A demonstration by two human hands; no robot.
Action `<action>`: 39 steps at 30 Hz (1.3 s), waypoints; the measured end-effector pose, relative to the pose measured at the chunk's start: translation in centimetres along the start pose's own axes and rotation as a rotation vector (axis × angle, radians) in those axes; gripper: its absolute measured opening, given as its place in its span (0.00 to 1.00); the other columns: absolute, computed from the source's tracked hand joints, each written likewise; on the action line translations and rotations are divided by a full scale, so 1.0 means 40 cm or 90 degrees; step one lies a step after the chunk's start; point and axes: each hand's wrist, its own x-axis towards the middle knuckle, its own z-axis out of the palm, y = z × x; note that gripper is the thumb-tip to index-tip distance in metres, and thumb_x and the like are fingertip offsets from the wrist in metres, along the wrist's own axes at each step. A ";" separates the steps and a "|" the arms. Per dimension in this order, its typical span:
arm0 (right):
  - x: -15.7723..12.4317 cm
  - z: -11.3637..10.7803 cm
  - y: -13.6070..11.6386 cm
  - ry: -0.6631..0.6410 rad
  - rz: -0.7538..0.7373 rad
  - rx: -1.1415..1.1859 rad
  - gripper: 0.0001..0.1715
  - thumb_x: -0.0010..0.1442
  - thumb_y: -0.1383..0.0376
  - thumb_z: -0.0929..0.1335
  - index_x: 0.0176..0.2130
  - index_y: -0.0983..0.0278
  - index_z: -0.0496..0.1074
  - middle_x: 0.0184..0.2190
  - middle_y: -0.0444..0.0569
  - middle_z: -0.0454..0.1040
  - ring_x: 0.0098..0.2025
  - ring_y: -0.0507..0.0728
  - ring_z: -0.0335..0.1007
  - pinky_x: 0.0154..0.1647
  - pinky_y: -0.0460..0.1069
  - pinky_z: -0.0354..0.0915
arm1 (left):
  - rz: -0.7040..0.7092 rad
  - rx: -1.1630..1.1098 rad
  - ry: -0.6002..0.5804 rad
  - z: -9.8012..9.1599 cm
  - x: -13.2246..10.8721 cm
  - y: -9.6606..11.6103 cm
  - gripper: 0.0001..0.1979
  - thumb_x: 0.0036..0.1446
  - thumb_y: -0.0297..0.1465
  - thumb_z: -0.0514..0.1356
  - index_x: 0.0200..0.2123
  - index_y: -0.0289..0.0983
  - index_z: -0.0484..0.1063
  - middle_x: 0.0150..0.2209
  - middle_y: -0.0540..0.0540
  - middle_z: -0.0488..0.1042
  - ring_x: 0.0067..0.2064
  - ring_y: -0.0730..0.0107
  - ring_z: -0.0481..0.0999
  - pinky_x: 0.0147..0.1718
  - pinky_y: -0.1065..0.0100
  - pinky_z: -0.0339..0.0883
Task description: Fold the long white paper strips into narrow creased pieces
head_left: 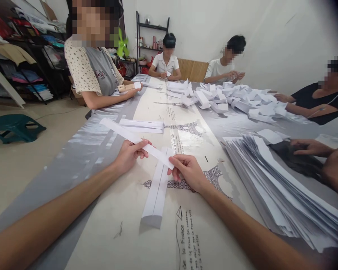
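A long folded strip of white paper (pixel 157 153) slants between my two hands above the table. My left hand (pixel 131 154) pinches it near its middle, thumb on top. At its near right end, the thumb and fingers of my right hand (pixel 187 170) close on the strip. Beneath it lies another folded paper strip (pixel 154 198), creased lengthwise, its upper part partly covered by the held one. Farther off, beyond my left hand, more folded strips (pixel 143 126) rest flat on the printed tablecloth (pixel 112 225).
A thick stack of paper sheets (pixel 276 187) lies at the right, beside another person's hand (pixel 312 147). A heap of folded white papers (pixel 222 96) covers the table's far right. Several people sit around the table. A green stool (pixel 15 127) stands on the floor at left.
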 end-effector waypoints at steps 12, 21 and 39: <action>-0.008 0.019 0.017 -0.010 -0.051 -0.017 0.21 0.68 0.51 0.67 0.32 0.65 0.76 0.24 0.47 0.78 0.18 0.50 0.70 0.18 0.44 0.66 | 0.032 0.161 -0.176 0.014 -0.026 -0.004 0.14 0.60 0.38 0.67 0.30 0.32 0.78 0.20 0.48 0.74 0.21 0.74 0.72 0.21 0.73 0.65; -0.015 0.025 0.016 -0.036 -0.094 -0.099 0.20 0.69 0.53 0.67 0.34 0.64 0.76 0.25 0.46 0.78 0.20 0.50 0.71 0.21 0.45 0.67 | 0.044 0.199 -0.223 0.017 -0.040 0.005 0.13 0.62 0.37 0.66 0.31 0.33 0.77 0.21 0.49 0.74 0.21 0.74 0.72 0.20 0.74 0.64; -0.010 0.022 0.004 -0.045 -0.093 -0.075 0.17 0.67 0.55 0.69 0.32 0.64 0.75 0.23 0.44 0.73 0.20 0.49 0.65 0.18 0.44 0.62 | 0.037 0.149 -0.199 0.026 -0.040 -0.004 0.16 0.65 0.39 0.62 0.32 0.34 0.81 0.19 0.49 0.70 0.20 0.75 0.68 0.18 0.73 0.58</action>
